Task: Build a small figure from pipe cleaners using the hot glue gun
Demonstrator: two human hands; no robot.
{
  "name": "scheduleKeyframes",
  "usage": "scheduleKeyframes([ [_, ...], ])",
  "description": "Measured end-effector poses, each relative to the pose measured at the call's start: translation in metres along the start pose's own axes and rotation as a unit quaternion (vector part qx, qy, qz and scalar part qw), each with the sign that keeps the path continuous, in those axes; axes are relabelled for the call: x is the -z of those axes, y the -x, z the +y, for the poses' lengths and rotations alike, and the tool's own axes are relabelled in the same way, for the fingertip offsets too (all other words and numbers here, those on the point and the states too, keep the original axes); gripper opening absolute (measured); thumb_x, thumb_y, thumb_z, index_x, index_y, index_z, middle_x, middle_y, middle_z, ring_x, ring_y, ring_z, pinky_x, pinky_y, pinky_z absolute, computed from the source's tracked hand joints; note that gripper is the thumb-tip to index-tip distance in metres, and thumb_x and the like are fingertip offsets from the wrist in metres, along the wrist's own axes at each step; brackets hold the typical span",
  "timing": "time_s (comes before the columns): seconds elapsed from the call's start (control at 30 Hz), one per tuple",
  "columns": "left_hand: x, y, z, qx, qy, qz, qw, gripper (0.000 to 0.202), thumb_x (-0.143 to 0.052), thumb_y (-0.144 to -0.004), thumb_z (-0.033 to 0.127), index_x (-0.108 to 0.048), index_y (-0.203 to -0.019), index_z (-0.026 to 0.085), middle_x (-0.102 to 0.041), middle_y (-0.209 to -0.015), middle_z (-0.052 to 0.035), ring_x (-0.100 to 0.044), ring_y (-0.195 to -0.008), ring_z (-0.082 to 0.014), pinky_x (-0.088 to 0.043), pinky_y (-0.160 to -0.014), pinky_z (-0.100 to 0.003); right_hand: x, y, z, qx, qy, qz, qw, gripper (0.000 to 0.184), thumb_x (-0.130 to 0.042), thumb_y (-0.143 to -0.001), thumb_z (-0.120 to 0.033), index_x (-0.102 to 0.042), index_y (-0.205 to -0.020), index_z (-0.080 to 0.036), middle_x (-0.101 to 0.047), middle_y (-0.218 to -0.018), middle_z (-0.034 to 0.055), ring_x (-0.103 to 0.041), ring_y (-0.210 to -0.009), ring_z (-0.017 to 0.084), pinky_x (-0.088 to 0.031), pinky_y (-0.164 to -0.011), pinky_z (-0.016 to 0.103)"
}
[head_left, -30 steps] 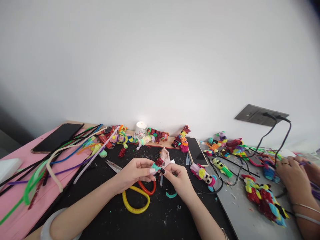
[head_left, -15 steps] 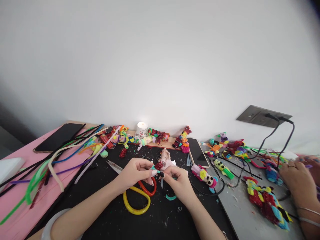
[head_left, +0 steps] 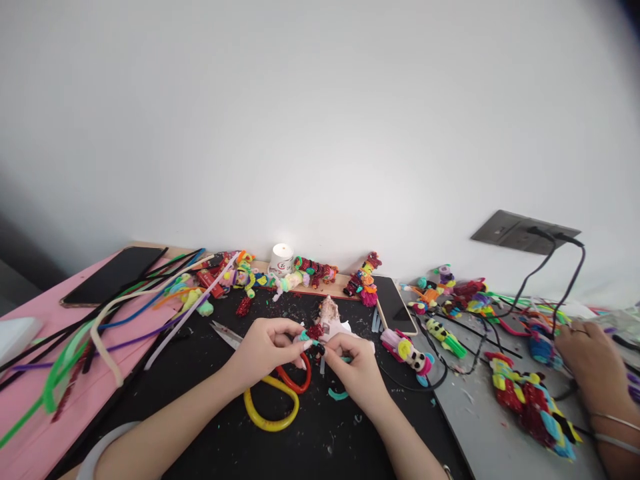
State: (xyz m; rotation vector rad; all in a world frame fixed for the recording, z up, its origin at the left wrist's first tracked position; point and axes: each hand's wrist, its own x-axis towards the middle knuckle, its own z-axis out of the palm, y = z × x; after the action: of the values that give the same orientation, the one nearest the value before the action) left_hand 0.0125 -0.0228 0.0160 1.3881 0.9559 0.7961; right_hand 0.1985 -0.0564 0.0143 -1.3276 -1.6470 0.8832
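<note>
My left hand (head_left: 267, 347) and my right hand (head_left: 353, 365) meet over the black mat (head_left: 210, 400), fingers pinched together on a small pipe-cleaner piece (head_left: 314, 333) of glittery red, teal and black. A short teal scrap (head_left: 338, 395) lies on the mat just below my right hand. Scissors (head_left: 273, 390) with a yellow and a red handle loop lie under my left hand, blades pointing up-left.
Long pipe cleaners (head_left: 95, 320) spread across the pink surface by a dark phone (head_left: 113, 275). Finished pipe-cleaner figures (head_left: 310, 272) and a small white cup (head_left: 282, 258) line the wall. A second phone (head_left: 393, 303), more figures (head_left: 530, 400), cables, and another person's hand (head_left: 593, 363) are right.
My hands have dropped slightly and closed tighter on the small piece. The other person's hands at the right have shifted; only one shows now.
</note>
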Motion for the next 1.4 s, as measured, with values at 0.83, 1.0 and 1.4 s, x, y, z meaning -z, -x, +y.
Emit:
scheduleKeyframes([
  [0.83, 0.008, -0.008, -0.007, 0.045, 0.246, -0.026, 0.968, 0.031, -0.078, -0.066, 0.034, -0.06, -0.081, 0.013, -0.066, -0.057, 0.001, -0.062, -0.05, -0.0116, -0.048, -0.054, -0.023, 0.015, -0.004, 0.012, 0.048, 0.12, 0.169, 0.977, 0.026, -0.041, -0.089, -0.027, -0.062, -0.101, -0.017, -0.062, -0.09, 0.008, -0.056, -0.08, 0.021, -0.044, -0.071, 0.031],
  [1.0, 0.009, -0.008, -0.009, 0.069, 0.292, -0.025, 0.954, 0.034, -0.081, -0.063, 0.033, -0.06, -0.079, 0.012, -0.065, -0.061, -0.0005, -0.06, -0.051, -0.0105, -0.051, -0.056, -0.024, 0.015, -0.008, 0.016, 0.031, 0.321, 0.144, 0.936, 0.042, -0.052, -0.072, -0.017, -0.055, -0.114, -0.016, -0.058, -0.111, 0.0126, -0.052, -0.1, 0.028, -0.041, -0.087, 0.042],
  [1.4, 0.011, -0.009, -0.009, 0.065, 0.331, -0.018, 0.941, 0.029, -0.078, -0.069, 0.03, -0.058, -0.083, 0.013, -0.063, -0.068, -0.0006, -0.055, -0.049, -0.0058, -0.047, -0.049, -0.016, 0.012, -0.004, 0.016, -0.065, 0.392, 0.06, 0.916, 0.045, -0.056, -0.067, -0.018, -0.059, -0.112, -0.019, -0.061, -0.105, 0.0104, -0.054, -0.1, 0.031, -0.039, -0.08, 0.04],
])
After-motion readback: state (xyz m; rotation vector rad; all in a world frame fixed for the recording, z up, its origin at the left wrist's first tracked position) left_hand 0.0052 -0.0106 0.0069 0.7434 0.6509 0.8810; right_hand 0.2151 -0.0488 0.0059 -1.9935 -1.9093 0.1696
